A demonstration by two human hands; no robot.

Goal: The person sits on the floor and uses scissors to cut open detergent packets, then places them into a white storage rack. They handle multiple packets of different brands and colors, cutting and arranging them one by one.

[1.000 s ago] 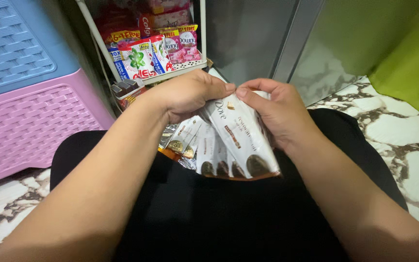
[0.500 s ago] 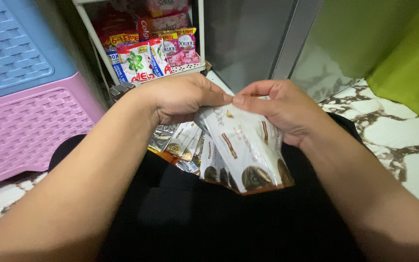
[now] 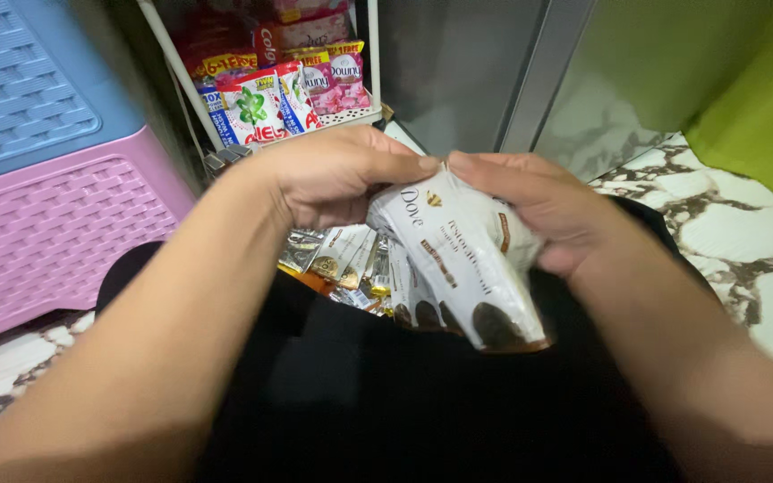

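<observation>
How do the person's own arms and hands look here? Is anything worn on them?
Both forearms are bare: no sleeve reaches into view. The left hand and the right hand wear no gloves, and no ring, watch or bracelet shows on the visible parts. The fingernails look short and unpainted. The far sides of the wrists are hidden, so a thin band there cannot be ruled out.

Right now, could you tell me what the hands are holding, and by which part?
Both hands, left hand and right hand, pinch the top edge of a white sachet, the front one of a joined strip hanging over the lap.
</observation>
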